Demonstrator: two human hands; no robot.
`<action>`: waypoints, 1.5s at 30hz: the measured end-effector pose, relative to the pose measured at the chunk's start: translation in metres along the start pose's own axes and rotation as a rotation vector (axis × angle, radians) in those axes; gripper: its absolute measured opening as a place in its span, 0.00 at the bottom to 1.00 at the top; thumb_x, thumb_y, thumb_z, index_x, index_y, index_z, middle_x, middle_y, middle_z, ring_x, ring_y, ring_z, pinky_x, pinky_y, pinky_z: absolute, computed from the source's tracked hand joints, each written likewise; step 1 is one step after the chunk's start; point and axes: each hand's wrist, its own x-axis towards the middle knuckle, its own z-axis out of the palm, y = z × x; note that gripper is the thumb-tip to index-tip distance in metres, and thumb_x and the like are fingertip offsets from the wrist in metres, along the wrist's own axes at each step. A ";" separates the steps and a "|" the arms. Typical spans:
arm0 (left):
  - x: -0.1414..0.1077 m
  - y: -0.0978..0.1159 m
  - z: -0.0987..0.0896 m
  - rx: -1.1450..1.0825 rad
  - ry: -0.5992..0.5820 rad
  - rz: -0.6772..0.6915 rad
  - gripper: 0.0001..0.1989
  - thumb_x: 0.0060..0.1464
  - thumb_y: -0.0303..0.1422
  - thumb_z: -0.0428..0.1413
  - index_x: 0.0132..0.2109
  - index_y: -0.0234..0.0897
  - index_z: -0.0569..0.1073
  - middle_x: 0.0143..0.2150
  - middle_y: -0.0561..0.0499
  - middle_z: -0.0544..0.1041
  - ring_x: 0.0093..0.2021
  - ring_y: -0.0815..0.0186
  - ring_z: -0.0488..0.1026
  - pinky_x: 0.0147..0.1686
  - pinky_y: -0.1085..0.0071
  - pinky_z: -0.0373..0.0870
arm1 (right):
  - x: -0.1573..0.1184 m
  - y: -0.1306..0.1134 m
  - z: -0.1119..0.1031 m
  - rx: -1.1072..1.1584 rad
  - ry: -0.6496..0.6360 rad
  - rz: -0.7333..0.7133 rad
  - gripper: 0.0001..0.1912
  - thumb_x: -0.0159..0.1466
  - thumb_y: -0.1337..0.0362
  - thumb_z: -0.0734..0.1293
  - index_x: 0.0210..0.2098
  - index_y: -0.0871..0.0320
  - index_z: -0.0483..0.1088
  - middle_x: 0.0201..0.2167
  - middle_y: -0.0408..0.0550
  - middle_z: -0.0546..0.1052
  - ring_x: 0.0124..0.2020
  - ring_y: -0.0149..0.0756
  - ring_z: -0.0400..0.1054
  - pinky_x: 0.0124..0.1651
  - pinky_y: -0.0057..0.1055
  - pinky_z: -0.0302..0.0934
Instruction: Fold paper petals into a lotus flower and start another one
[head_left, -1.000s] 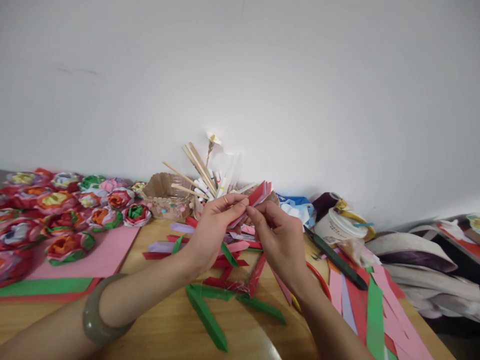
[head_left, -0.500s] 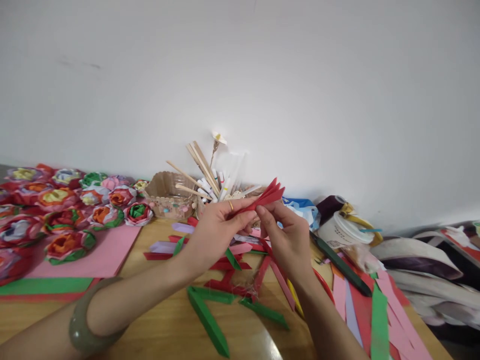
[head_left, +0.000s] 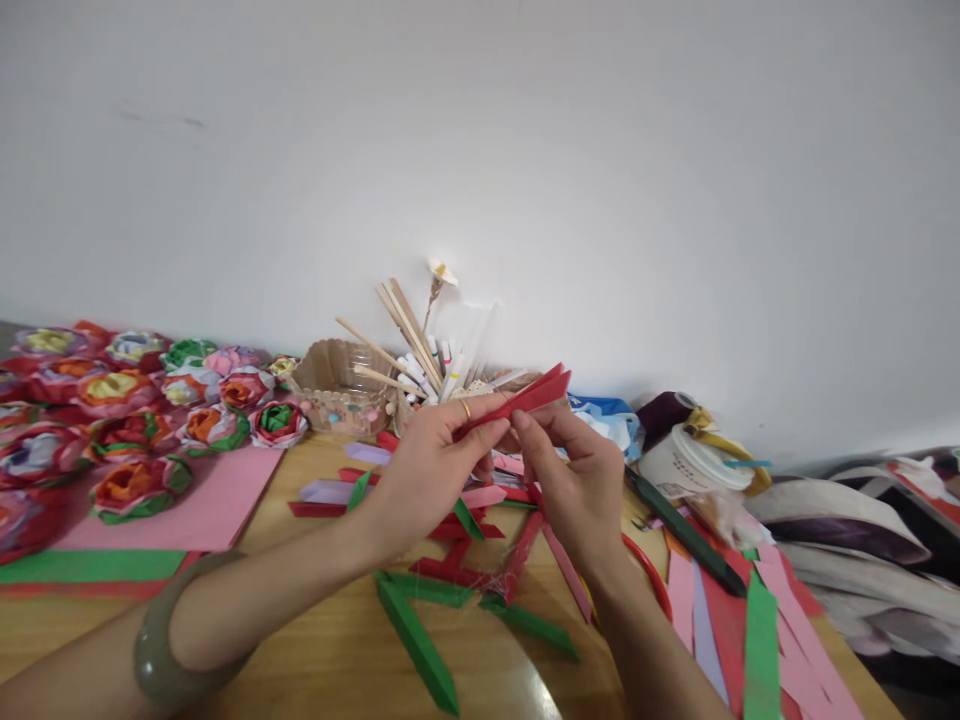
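Note:
Between my two hands is a bundle of folded red paper strips (head_left: 541,390), its pointed ends sticking up to the right. My left hand (head_left: 442,450), with a ring and a bracelet on its arm, pinches the bundle's lower left part. The thumb and fingers of my right hand (head_left: 570,465) close on the same paper near its middle. Beneath the hands lie folded green paper strips (head_left: 420,640) and folded red strips (head_left: 454,560), with fine clear thread (head_left: 499,580) among them. My fingers hide the lower end of the bundle.
Several folded paper flowers (head_left: 112,390) stand on pink paper (head_left: 232,500) at the left. Behind are a clear basket (head_left: 341,410), wooden sticks (head_left: 405,320) and markers. To the right are a white tub (head_left: 690,460), a dark green paper cutter or ruler (head_left: 690,540) and loose paper strips (head_left: 761,640).
The red paper's fanned tips have come closer together and lie slightly lower. Both hands keep their grip and have barely moved.

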 end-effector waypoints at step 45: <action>0.006 0.009 -0.007 -0.198 -0.048 -0.003 0.13 0.54 0.34 0.51 0.24 0.34 0.66 0.22 0.55 0.67 0.20 0.75 0.58 0.21 0.78 0.54 | 0.000 0.002 -0.017 0.301 -0.334 0.060 0.07 0.62 0.61 0.63 0.30 0.57 0.67 0.21 0.40 0.66 0.22 0.28 0.59 0.25 0.26 0.54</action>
